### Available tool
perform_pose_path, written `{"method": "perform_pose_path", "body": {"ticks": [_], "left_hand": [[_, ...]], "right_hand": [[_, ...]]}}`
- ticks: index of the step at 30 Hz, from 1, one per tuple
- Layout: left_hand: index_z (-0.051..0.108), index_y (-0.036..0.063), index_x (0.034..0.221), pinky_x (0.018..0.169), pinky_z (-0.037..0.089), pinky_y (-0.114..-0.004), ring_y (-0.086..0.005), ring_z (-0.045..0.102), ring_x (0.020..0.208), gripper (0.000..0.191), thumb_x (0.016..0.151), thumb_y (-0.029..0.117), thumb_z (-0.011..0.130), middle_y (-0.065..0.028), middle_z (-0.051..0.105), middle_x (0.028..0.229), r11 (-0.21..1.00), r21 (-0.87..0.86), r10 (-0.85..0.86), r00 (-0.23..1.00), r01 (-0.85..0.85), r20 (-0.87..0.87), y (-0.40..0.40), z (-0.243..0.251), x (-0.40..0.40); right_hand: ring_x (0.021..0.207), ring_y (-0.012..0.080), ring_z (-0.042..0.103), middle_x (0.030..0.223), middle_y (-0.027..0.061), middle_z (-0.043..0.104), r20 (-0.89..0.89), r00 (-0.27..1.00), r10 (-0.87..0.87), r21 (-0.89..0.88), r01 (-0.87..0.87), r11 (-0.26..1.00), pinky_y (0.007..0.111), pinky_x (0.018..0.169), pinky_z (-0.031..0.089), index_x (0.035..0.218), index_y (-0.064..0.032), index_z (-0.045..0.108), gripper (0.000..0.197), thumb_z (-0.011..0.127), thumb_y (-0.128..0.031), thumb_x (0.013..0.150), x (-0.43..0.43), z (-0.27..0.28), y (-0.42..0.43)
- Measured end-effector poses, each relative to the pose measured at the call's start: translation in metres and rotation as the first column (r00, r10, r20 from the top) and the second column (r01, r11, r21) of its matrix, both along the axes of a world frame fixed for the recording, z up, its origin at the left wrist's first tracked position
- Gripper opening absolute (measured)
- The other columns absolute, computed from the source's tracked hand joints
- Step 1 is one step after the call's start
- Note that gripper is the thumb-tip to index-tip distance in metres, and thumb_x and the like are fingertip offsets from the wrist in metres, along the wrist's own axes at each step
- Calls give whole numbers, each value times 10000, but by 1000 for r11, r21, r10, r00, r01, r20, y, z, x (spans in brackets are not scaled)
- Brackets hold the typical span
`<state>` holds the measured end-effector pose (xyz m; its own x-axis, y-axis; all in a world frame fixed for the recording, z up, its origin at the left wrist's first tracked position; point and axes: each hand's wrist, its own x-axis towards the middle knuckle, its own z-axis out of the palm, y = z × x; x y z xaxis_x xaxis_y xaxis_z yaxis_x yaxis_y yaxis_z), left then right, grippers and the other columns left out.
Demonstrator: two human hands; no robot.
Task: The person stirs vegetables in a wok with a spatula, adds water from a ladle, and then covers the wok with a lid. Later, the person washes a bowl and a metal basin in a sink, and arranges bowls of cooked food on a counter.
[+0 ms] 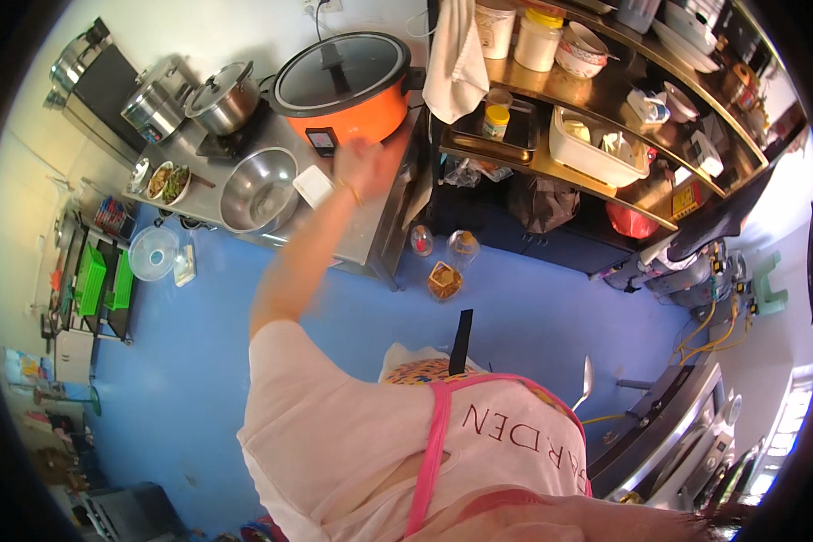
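Observation:
My left hand [360, 166], blurred, reaches to the front of an orange electric cooker [352, 122], just right of its control panel [322, 141]. The blur hides whether the fingers touch the cooker. A dark glass lid [342, 68] covers the cooker. Beside my wrist, on the steel table [352, 234], lies a small white rectangular container [314, 186]. To its left stands a large stainless steel bowl [260, 193]. My right hand is out of view. Past the right side of my apron, a metal spoon-like utensil [586, 381] sticks out; what holds it is hidden.
Steel pots [223, 101] and small food bowls [171, 183] stand farther left. A shelf rack [562, 95] with jars and a white bin [596, 152] borders the table on the right. Bottles [445, 279] stand on the blue floor; gas cylinders [691, 284] are far right.

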<state>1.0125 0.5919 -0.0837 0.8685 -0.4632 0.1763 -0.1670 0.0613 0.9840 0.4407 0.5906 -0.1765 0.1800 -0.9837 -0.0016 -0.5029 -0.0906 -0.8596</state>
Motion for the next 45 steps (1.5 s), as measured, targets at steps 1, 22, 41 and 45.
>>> {"method": "perform_pose_path", "body": {"ticks": [1,22,41,45], "left_hand": [[490,-10,858,429,454,-291,-172,535,472,201,762,132,596,-84,543,667,997,-9,80,992,-81,-102,-3,17,32],[583,-25,964,655,452,-372,-293,581,798,468,620,292,615,-210,587,973,489,871,-186,970,-47,156,-167,51,339],[261,62,1322,339,312,-202,-89,427,420,641,727,-42,476,-100,556,880,630,731,-531,832,261,160,97,170,82],[262,54,1318,342,312,-194,-83,428,437,636,721,-58,453,-96,549,899,447,672,-747,660,591,-83,43,150,-108]], "right_hand": [[650,183,487,731,68,515,-5,1000,25,11,-25,1000,293,569,397,871,-52,510,164,560,-129,734,10,1,-4],[571,127,414,634,26,449,-75,917,-392,313,395,864,266,504,349,759,-47,473,128,576,-115,728,127,8,59],[576,140,420,596,45,454,15,917,-399,342,370,864,313,526,372,740,-42,482,200,655,-124,681,13,-23,69],[616,324,526,641,144,533,-49,909,-413,244,412,878,389,556,402,761,-50,490,199,613,-187,683,-56,-15,113]]}}
